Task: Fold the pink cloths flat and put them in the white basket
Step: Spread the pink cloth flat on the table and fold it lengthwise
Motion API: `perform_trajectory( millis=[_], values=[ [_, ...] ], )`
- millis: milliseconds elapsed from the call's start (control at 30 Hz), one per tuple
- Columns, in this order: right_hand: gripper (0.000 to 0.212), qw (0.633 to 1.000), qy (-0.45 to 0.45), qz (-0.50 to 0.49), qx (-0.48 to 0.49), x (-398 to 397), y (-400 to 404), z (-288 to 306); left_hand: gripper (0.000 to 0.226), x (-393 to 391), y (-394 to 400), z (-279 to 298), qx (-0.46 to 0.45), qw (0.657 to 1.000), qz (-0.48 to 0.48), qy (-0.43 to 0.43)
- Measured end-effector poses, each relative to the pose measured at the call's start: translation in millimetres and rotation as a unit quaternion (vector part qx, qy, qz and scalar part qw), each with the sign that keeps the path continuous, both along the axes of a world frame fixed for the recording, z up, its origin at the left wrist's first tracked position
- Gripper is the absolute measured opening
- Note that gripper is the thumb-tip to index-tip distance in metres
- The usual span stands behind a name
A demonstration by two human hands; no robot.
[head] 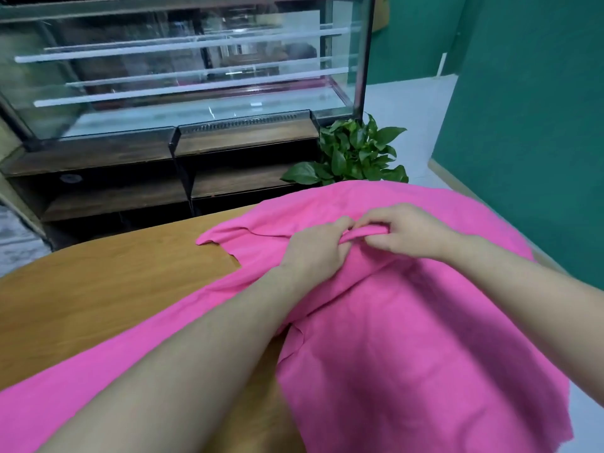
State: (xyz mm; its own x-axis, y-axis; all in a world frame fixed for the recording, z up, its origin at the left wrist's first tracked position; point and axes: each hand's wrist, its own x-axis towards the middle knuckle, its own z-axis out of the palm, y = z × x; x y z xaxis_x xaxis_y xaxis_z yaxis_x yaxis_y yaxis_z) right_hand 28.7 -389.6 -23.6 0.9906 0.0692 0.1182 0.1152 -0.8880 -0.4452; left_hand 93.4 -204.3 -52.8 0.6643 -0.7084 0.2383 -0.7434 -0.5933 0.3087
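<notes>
1. Pink cloths lie spread and rumpled over the right and near part of the wooden tabletop; how many separate pieces there are cannot be told. One strip runs along the near left edge under the left forearm.
2. Left hand: fingers curled, grip holding a raised ridge of the pink fabric near the middle of the far side.
3. Right hand: fingers and thumb curled, grip pinching the same ridge just beside the left hand; the two hands touch or nearly touch.
4. A loose flap of cloth lies flat to the left of the hands, its corner on bare wood.
5. Behind the tabletop: a glass display case with shelves, on a dark wooden base.
6. A green leafy plant stands at the case's right corner, just beyond the cloth's far edge.
7. Green wall on the right.
8. No brand, label or writing is readable anywhere.
</notes>
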Motion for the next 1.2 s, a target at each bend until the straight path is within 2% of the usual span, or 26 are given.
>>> perform_trajectory(
  millis=[100, 200, 267, 333, 400, 500, 600, 667, 767, 933, 1067, 1200],
  values=[
    [0.048, 0.971, 0.029, -0.051, 0.230, -7, -21, -4, 0.026, 7, 0, 1, 0.004, 1.000, 0.006, 0.009],
    [0.055, 0.932, 0.142, -0.047, 0.329, -8, -40, -24, 0.027, 12, 2, 1, -0.008, 1.000, 0.016, 0.015],
    [0.047, 0.918, 0.183, -0.044, 0.350, -3, -51, -40, 0.026, 16, 0, -1, -0.029, 0.999, 0.025, 0.024],
    [0.045, 0.925, 0.189, -0.062, 0.323, 0, -56, -49, 0.025, 21, -1, -3, -0.043, 0.998, 0.029, 0.040],
    [0.036, 0.929, 0.163, -0.082, 0.320, 5, -55, -50, 0.024, 27, -3, -6, -0.053, 0.997, 0.036, 0.053],
    [0.025, 0.910, 0.123, -0.100, 0.384, 12, -57, -54, 0.025, 40, -6, -13, -0.076, 0.992, 0.050, 0.082],
    [0.037, 0.942, 0.088, -0.116, 0.303, 19, -55, -57, 0.041, 50, -6, -18, -0.075, 0.989, 0.076, 0.098],
    [0.042, 0.966, 0.041, -0.129, 0.222, 26, -52, -57, 0.042, 57, 0, -25, -0.050, 0.989, 0.088, 0.107],
    [0.045, 0.978, 0.014, -0.159, 0.134, 38, -49, -57, 0.039, 69, 12, -39, -0.023, 0.985, 0.103, 0.139],
    [0.043, 0.979, 0.051, -0.176, 0.086, 48, -54, -67, 0.023, 84, 14, -55, -0.077, 0.965, 0.159, 0.195],
    [0.043, 0.977, 0.092, -0.189, 0.037, 49, -59, -76, 0.026, 88, 18, -67, -0.010, 0.969, 0.154, 0.195],
    [0.038, 0.977, 0.082, -0.192, 0.034, 49, -57, -84, 0.027, 83, 44, -83, 0.073, 0.975, 0.153, 0.146]
  ],
)
